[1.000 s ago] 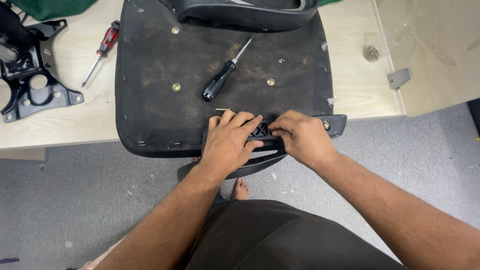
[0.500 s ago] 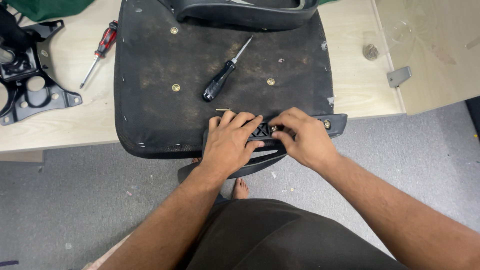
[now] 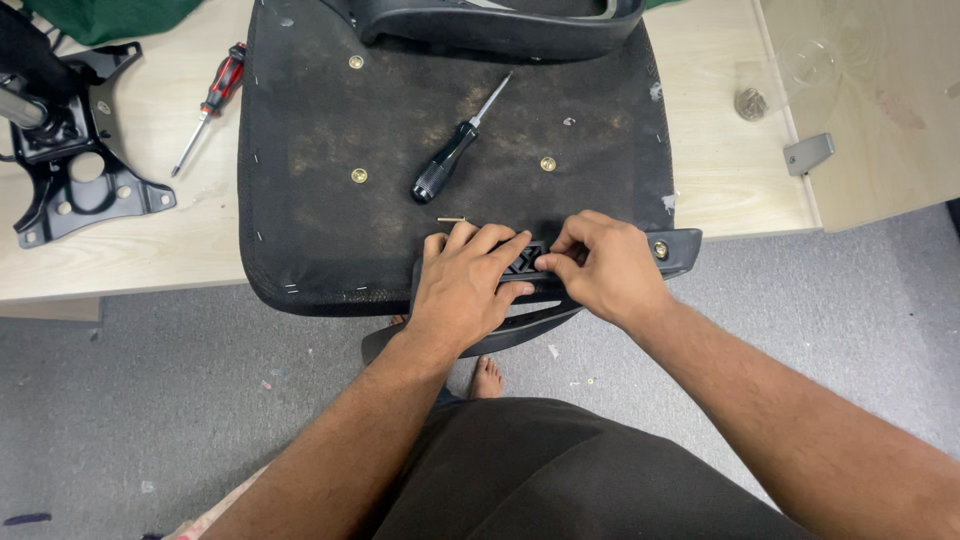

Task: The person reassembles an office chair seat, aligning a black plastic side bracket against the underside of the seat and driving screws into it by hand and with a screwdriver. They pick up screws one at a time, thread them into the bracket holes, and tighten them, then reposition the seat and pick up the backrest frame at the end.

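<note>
- The upturned black seat base (image 3: 330, 200) lay on the wooden table (image 3: 150, 250), unchanged from 0.5 seconds before.
- I kept my left hand (image 3: 465, 285) flat, fingers spread, on the black armrest bracket (image 3: 600, 275) at the seat's near edge.
- My right hand (image 3: 605, 265) still pinched that bracket, fingers curled, barely shifted.
- 1 black-handled screwdriver (image 3: 450, 160) stayed untouched on the seat.

left hand (image 3: 465, 283): I'm laying it palm down, fingers spread forward and slightly right, pressing flat | right hand (image 3: 607, 268): I'm curling it, fingertips pinching leftward beside the left fingertips | forearms: I'm reaching both bare, up from the lower frame, converging, right one coming in from lower right | a bare foot is showing between them
</note>
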